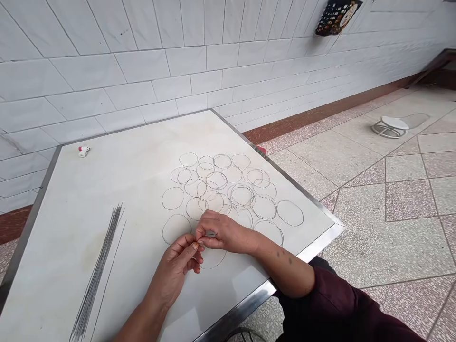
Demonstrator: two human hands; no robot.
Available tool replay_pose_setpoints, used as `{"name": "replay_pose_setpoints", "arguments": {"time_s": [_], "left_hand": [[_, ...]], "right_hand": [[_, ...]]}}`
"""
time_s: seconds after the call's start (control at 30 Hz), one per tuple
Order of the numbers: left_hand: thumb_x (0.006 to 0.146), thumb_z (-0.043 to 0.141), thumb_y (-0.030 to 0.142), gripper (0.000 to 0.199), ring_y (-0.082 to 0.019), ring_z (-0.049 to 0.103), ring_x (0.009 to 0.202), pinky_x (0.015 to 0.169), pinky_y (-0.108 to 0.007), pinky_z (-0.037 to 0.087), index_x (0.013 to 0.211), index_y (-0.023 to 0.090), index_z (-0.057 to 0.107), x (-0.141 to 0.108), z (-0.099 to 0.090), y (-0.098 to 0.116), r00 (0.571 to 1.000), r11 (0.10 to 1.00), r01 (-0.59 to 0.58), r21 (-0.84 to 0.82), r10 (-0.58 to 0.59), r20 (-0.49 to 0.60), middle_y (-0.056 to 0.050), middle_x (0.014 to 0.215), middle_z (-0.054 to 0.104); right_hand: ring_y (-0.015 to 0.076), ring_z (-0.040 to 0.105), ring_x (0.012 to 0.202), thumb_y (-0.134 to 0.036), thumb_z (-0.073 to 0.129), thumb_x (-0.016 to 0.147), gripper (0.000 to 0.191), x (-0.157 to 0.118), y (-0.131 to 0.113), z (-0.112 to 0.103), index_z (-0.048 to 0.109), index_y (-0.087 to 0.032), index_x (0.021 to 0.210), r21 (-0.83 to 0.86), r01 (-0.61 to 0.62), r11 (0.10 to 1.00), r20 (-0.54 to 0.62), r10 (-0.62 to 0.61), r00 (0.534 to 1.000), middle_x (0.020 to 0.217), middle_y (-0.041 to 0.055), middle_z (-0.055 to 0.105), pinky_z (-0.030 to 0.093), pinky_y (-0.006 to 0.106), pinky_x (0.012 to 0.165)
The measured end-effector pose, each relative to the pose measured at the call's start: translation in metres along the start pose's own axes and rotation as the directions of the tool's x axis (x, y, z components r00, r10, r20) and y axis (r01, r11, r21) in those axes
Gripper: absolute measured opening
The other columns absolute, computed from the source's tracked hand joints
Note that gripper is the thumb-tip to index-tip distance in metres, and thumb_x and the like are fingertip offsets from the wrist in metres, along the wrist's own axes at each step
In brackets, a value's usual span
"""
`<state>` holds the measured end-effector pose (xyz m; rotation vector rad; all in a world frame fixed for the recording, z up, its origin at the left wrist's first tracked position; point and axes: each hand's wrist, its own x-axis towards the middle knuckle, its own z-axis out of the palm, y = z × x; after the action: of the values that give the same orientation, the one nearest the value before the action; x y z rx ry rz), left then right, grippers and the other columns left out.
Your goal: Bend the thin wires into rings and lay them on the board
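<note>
Near the front of the white table, my left hand (pixel 181 259) and my right hand (pixel 217 231) meet with their fingertips pinched together. Between them they hold a thin wire ring (pixel 218 262), whose lower curve shows under my right hand. The wire ends are hidden by the fingers. Many thin wire rings (pixel 263 206) lie flat, partly overlapping, beyond and to the right of my hands. To the left lies a bundle of straight wires (pixel 98 270), with one single wire (pixel 113 263) beside it.
The white table (pixel 142 156) has a metal edge and stands against a tiled wall (pixel 142 66). A small white and red object (pixel 83 151) sits at its far left corner. On the floor at the right is a stool (pixel 392 126). A dark patterned box (pixel 337 18) hangs on the wall.
</note>
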<state>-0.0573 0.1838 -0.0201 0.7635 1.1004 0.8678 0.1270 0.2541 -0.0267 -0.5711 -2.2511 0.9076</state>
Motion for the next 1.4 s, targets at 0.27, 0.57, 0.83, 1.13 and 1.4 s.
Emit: {"name": "replay_pose_setpoints", "arguments": {"time_s": [0.27, 0.57, 0.83, 1.13, 1.4], "left_hand": [[0.074, 0.077, 0.045, 0.028, -0.017, 0.056, 0.067, 0.058, -0.029, 0.044, 0.071, 0.018, 0.07, 0.0, 0.0, 0.002, 1.0, 0.999, 0.008, 0.053, -0.007, -0.012, -0.006, 0.079, 0.064], [0.075, 0.076, 0.04, 0.023, -0.015, 0.058, 0.064, 0.054, -0.027, 0.042, 0.072, 0.019, 0.07, 0.001, -0.004, 0.002, 0.999, 0.999, 0.032, -0.028, -0.033, -0.022, -0.004, 0.08, 0.063], [0.077, 0.074, 0.042, 0.021, -0.019, 0.059, 0.071, 0.058, -0.028, 0.04, 0.073, 0.021, 0.071, -0.001, -0.002, 0.002, 0.999, 0.999, 0.029, 0.015, -0.028, -0.028, -0.005, 0.081, 0.062], [0.076, 0.074, 0.034, 0.016, -0.016, 0.045, 0.069, 0.066, -0.029, 0.038, 0.067, 0.021, 0.072, -0.001, 0.0, 0.0, 0.995, 0.995, -0.093, -0.022, 0.093, -0.024, -0.003, 0.078, 0.058], [0.073, 0.077, 0.027, 0.014, -0.014, 0.048, 0.068, 0.067, -0.027, 0.041, 0.066, 0.018, 0.068, -0.001, 0.001, -0.001, 0.997, 0.974, -0.054, -0.221, 0.042, -0.06, -0.002, 0.074, 0.057]], "right_hand": [[0.0158, 0.054, 0.086, -0.024, 0.061, 0.094, 0.007, -0.001, 0.003, -0.001, 0.063, -0.018, 0.09, 0.027, -0.025, 0.999, 0.047, 0.024, 0.999, 0.082, 0.0023, 0.06, 0.048, 0.028, 0.079], [0.015, 0.056, 0.09, -0.023, 0.06, 0.096, 0.011, -0.003, 0.007, -0.006, 0.069, -0.019, 0.101, 0.103, -0.028, 0.994, 0.042, 0.024, 0.999, 0.086, 0.0025, 0.067, 0.048, 0.027, 0.083], [0.014, 0.059, 0.085, -0.032, 0.058, 0.097, 0.019, -0.006, 0.012, -0.001, 0.072, -0.02, 0.096, 0.096, -0.002, 0.995, -0.019, 0.004, 1.0, 0.086, 0.0039, 0.066, 0.051, 0.025, 0.075], [0.0124, 0.061, 0.082, -0.031, 0.061, 0.095, 0.016, -0.008, 0.012, 0.003, 0.071, -0.019, 0.1, 0.124, 0.008, 0.992, -0.049, -0.002, 0.999, 0.089, 0.004, 0.064, 0.054, 0.024, 0.073], [0.0121, 0.061, 0.081, -0.023, 0.059, 0.095, 0.013, -0.005, 0.004, 0.003, 0.072, -0.019, 0.097, 0.14, -0.037, 0.99, -0.068, 0.047, 0.997, 0.09, 0.0042, 0.062, 0.055, 0.023, 0.071]]}}
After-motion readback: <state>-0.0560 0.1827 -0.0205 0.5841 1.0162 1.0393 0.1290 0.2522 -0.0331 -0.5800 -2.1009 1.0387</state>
